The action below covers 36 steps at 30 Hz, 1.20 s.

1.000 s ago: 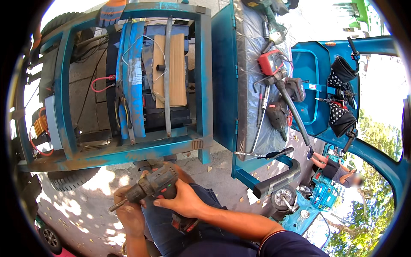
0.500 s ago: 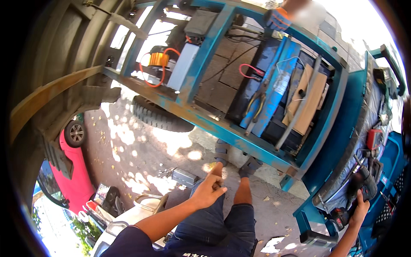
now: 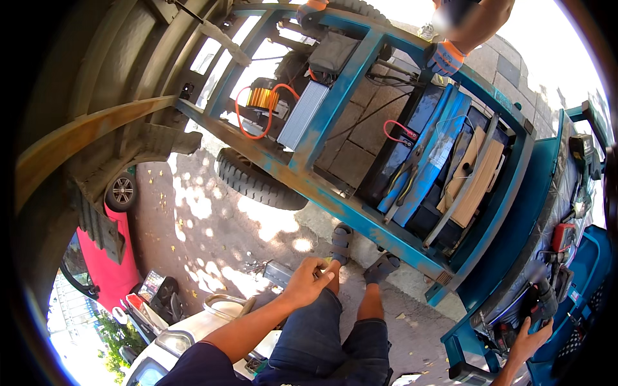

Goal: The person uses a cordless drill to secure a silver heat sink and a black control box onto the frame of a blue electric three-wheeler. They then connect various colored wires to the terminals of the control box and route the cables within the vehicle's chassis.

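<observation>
My left hand [image 3: 308,283] hangs in front of my thighs with its fingers curled in. Something small may be pinched there, but I cannot make it out. At the lower right, my right hand [image 3: 529,340] is closed around the lower part of a dark cordless drill [image 3: 547,301]. The drill is over a grey-lined teal seat or lid [image 3: 508,286] beside the vehicle frame. Close by are a red box-shaped tool or meter [image 3: 563,238] and a blue toolbox [image 3: 589,264].
A teal metal vehicle frame [image 3: 360,222] spans the view, holding blue batteries [image 3: 432,157], wood boards [image 3: 479,183] and a finned silver box [image 3: 304,116]. Across it, a co-worker's gloved hand [image 3: 445,59] rests on the rail. A tyre [image 3: 257,183] lies below; a pink-red car [image 3: 109,257] stands left.
The view has shifted, so the frame appears further right and lower. A second gloved hand of the co-worker now shows at the top. My right hand stays at the drill.
</observation>
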Each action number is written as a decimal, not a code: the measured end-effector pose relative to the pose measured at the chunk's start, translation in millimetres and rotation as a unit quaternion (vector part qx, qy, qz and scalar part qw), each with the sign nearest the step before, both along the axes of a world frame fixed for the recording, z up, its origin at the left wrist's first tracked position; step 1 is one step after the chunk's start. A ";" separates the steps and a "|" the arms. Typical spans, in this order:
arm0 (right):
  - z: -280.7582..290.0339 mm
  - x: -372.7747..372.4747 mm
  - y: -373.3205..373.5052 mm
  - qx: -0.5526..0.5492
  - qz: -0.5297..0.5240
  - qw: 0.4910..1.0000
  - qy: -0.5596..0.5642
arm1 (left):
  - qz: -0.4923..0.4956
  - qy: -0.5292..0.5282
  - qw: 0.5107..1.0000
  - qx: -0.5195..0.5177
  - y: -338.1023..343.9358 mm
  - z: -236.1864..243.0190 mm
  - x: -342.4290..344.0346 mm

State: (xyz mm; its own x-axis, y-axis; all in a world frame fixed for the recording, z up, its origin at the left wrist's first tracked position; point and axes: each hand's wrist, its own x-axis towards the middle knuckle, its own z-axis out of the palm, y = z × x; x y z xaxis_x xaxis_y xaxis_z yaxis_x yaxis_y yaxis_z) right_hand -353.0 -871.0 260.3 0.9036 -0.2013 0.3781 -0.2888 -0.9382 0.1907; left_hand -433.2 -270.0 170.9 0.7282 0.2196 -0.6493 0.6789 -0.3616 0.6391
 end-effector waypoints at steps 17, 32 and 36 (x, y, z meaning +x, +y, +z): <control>-55.0 98.9 349.7 0.576 0.206 0.687 0.392 | 0.106 -0.259 0.952 0.127 32.3 -8.6 86.0; -193.3 444.5 590.6 0.444 0.477 0.746 0.138 | 0.055 -0.247 0.932 0.260 199.3 -140.6 391.5; -211.5 532.3 637.7 0.327 0.551 0.762 0.087 | 0.026 -0.221 0.914 0.339 177.1 -141.3 404.7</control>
